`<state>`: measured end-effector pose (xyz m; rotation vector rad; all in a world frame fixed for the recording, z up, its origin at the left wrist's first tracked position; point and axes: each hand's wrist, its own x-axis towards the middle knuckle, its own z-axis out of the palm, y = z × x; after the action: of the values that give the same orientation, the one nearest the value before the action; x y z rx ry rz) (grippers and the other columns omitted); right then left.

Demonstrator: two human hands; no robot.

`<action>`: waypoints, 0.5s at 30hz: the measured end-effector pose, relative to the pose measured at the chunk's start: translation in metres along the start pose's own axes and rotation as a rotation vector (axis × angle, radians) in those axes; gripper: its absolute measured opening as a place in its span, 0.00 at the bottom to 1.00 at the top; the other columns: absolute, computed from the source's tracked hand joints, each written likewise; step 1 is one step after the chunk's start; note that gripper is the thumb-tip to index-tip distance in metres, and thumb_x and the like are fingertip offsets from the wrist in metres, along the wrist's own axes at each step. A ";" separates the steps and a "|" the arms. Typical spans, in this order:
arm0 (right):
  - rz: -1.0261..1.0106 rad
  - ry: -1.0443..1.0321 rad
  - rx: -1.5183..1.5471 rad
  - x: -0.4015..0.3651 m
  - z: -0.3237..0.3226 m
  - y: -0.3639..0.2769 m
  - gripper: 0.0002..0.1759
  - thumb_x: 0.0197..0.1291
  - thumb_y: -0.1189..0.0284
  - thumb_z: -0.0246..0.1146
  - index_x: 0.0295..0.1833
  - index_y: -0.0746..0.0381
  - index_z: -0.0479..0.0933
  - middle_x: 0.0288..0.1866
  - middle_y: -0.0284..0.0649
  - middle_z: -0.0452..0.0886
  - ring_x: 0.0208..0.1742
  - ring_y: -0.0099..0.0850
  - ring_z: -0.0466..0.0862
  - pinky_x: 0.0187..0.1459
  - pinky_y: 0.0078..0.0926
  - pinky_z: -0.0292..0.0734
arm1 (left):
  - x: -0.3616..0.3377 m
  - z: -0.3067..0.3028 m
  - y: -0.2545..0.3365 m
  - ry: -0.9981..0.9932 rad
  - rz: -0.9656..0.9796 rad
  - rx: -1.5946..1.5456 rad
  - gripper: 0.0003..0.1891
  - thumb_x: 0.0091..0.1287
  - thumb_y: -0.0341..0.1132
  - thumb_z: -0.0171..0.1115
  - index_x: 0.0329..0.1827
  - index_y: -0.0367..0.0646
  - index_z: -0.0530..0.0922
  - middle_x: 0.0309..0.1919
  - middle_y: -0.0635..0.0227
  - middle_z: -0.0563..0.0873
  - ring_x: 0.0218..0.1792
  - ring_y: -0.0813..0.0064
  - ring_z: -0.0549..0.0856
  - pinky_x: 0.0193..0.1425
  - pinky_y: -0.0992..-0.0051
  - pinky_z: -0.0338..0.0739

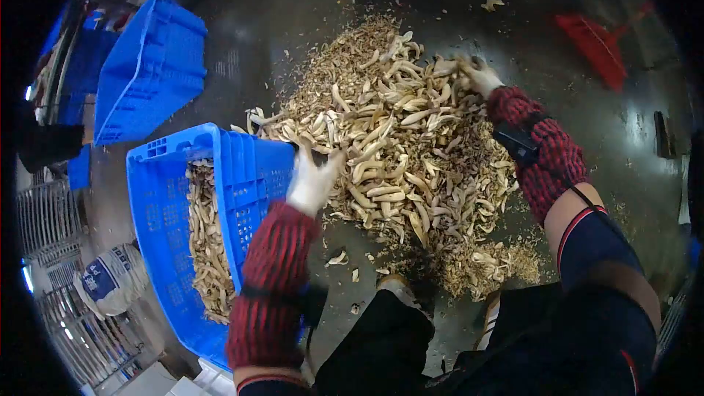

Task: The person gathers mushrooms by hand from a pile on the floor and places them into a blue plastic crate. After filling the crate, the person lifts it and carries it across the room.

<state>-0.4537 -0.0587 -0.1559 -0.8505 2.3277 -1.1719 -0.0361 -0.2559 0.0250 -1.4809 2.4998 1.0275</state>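
A heap of pale, elongated mushrooms (396, 139), mixed with small brown scraps, lies on the dark floor in front of me. My left hand (315, 176), in a white glove, is at the heap's left edge beside the blue crate (253, 165). Its thumb and fingers are spread, with nothing visibly held. At the upper right of the heap, my right hand (480, 77), also gloved, has its fingers stretched out over the mushrooms; the fingertips are blurred and partly hidden. More mushrooms (209, 249) lie inside the crate, which stands close to my left arm.
Another blue crate (158, 66) stands tilted at the upper left. A red broom or dustpan head (598, 48) is at the upper right. A white sack (114, 279) and metal racks (51, 220) are on the left. My shoe (396, 286) is near the heap's lower edge.
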 end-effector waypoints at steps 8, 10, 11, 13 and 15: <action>0.016 -0.362 -0.374 -0.024 0.071 -0.156 0.51 0.46 0.40 0.69 0.73 0.52 0.64 0.70 0.53 0.67 0.69 0.45 0.69 0.68 0.35 0.65 | 0.057 0.080 -0.007 -0.158 -0.001 -0.744 0.58 0.52 0.36 0.78 0.80 0.44 0.42 0.75 0.49 0.56 0.70 0.55 0.66 0.72 0.63 0.65; 0.118 -0.555 -0.056 -0.022 0.093 -0.134 0.50 0.46 0.47 0.74 0.74 0.49 0.64 0.75 0.54 0.60 0.72 0.43 0.67 0.68 0.32 0.66 | 0.035 0.081 0.010 -0.276 0.097 -0.759 0.61 0.47 0.36 0.79 0.79 0.44 0.43 0.76 0.47 0.53 0.72 0.53 0.63 0.75 0.60 0.61; 0.042 -0.522 -0.102 -0.036 0.089 -0.148 0.52 0.43 0.51 0.76 0.75 0.48 0.62 0.74 0.54 0.61 0.71 0.44 0.68 0.68 0.34 0.66 | 0.031 0.085 0.009 -0.209 0.208 -0.538 0.62 0.44 0.38 0.80 0.79 0.43 0.44 0.75 0.46 0.53 0.72 0.51 0.63 0.76 0.58 0.59; -0.105 -0.499 -0.191 -0.067 0.073 -0.174 0.52 0.42 0.44 0.73 0.73 0.49 0.63 0.66 0.54 0.72 0.60 0.50 0.79 0.62 0.39 0.73 | 0.013 0.089 0.006 -0.107 0.429 -0.058 0.67 0.37 0.42 0.83 0.78 0.39 0.45 0.74 0.43 0.54 0.73 0.49 0.61 0.76 0.58 0.59; -0.080 -0.628 -0.080 -0.090 0.070 -0.183 0.51 0.40 0.49 0.76 0.72 0.47 0.65 0.68 0.55 0.67 0.62 0.50 0.76 0.62 0.43 0.72 | -0.010 0.083 0.010 -0.161 0.431 -0.111 0.72 0.33 0.44 0.85 0.78 0.38 0.41 0.73 0.40 0.53 0.74 0.45 0.56 0.76 0.61 0.59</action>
<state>-0.2837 -0.1235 -0.0390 -1.1507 1.8406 -0.6999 -0.0610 -0.1983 -0.0306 -0.8466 2.7403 1.3007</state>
